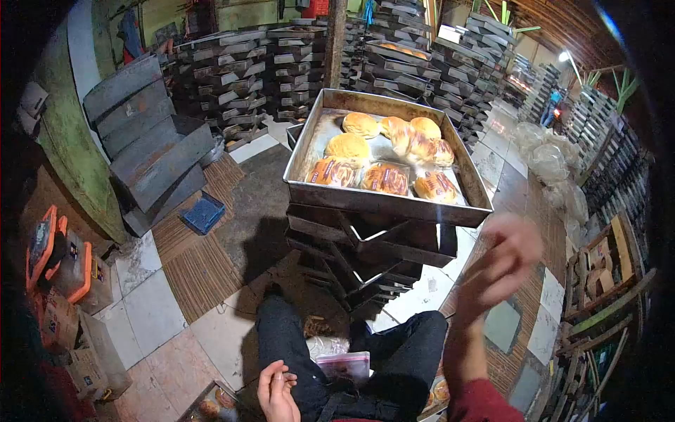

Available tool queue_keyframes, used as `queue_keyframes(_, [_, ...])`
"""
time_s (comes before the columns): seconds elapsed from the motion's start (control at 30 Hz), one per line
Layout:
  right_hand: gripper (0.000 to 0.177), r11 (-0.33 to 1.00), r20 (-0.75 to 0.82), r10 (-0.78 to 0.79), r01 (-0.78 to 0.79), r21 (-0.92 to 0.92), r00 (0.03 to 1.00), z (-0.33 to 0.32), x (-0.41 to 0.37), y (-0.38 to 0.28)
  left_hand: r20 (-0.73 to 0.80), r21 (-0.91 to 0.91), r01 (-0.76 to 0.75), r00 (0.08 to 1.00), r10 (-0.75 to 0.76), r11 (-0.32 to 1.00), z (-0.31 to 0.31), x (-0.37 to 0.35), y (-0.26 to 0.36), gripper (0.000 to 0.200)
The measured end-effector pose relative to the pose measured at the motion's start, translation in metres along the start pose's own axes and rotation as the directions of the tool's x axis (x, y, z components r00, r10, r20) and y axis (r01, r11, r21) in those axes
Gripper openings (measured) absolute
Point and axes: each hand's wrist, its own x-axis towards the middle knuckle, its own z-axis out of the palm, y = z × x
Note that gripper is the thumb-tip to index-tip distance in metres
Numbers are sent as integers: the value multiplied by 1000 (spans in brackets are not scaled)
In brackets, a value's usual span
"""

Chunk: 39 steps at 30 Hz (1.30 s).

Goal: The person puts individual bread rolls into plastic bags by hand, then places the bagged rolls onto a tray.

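Atop a stack of dark metal trays rests a metal tray holding several golden buns, some bare and some in printed clear wrappers. A wrapped bun lies near its front edge. My right hand is raised off the tray's front right corner, blurred by motion, so its fingers cannot be made out. Low in the view, my left hand is by my left thigh with its fingers curled together; anything in them is too small to tell. Between my legs lie clear plastic bags.
Tall stacks of trays line the back. A grey metal bench and a blue basket are at left, orange crates beyond. Bread trays sit low beside both my legs. Wooden crates stand right; a person is far back.
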Motion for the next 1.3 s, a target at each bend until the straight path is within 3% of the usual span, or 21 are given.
queue_keyframes(0.03, [17,972,225,198,-221,83,954,-10,-76,10,1,-2,2,1000,-2,1000,-1,1,-3,21])
queue_keyframes(0.07, [13,949,630,307,-180,-258,714,-3,-105,-26,19,55,19,1000,-21,998,-2,1,-6,21])
queue_keyframes(0.1, [18,789,807,515,-529,-313,290,-4,-185,-19,37,111,34,999,-38,993,-3,1,-10,21])
queue_keyframes(0.13, [30,949,962,161,-304,-89,219,-10,-247,-15,79,126,61,994,-71,990,-5,2,-17,20])
queue_keyframes(0.2, [44,976,977,197,75,-203,79,-38,-319,-42,162,139,110,978,-133,984,-4,7,-26,19])
queue_keyframes(0.23, [45,974,982,180,132,-186,57,-46,-329,-51,215,122,142,962,-166,982,-1,8,-28,18])
queue_keyframes(0.3, [41,985,963,101,163,-61,-249,-58,-329,-68,215,118,161,959,-184,980,7,9,-37,17])
queue_keyframes(0.43, [31,988,972,-111,87,131,-207,-57,-307,-72,223,92,136,963,-154,986,9,13,-44,21])
queue_keyframes(0.5, [23,773,775,547,-166,-613,-317,-52,-299,-73,145,61,152,976,-160,986,16,12,-40,19])
queue_keyframes(0.53, [19,916,916,392,-51,-397,-86,-54,-309,-66,76,45,169,982,-172,985,16,9,-40,21])
queue_keyframes(0.57, [19,920,919,383,-51,-388,-98,-57,-316,-60,63,36,170,983,-172,985,12,8,-41,21])
queue_keyframes(0.63, [11,873,853,368,-179,-454,-370,-34,-291,-49,138,104,421,891,-433,901,-1,10,-38,28])
queue_keyframes(0.67, [14,883,915,399,-245,-401,-57,-27,-289,-40,214,178,459,845,-490,870,-23,13,-56,46])
queue_keyframes(0.7, [13,812,879,476,-401,-424,34,-15,-272,-38,202,168,466,846,-493,869,-27,11,-55,46])
queue_keyframes(0.77, [14,831,899,399,-486,-269,184,6,-220,-52,305,-172,832,554,-774,528,-29,16,-54,68])
queue_keyframes(0.8, [10,869,977,196,-476,-133,85,6,-208,-62,424,-287,880,471,-774,378,-36,24,-61,89])
queue_keyframes(0.83, [13,878,1000,-15,-479,6,-14,5,-199,-71,766,-445,891,431,-478,90,-57,38,-75,95])
queue_keyframes(0.9, [24,930,946,-313,-231,286,-88,0,-183,-83,862,-494,864,473,-185,-95,-68,62,-68,97])
queue_keyframes(1.0, [21,935,934,-354,-47,351,-51,7,-132,-68,722,-100,591,597,-351,800,-61,74,-3,92])
queue_keyframes(1.1, [15,921,925,-374,147,361,69,31,-79,-59,881,-123,642,422,-215,757,-50,70,26,83])
queue_keyframes(1.3, [12,819,822,-561,80,569,-99,76,-25,-50,815,-109,400,560,-149,910,-61,89,51,36])
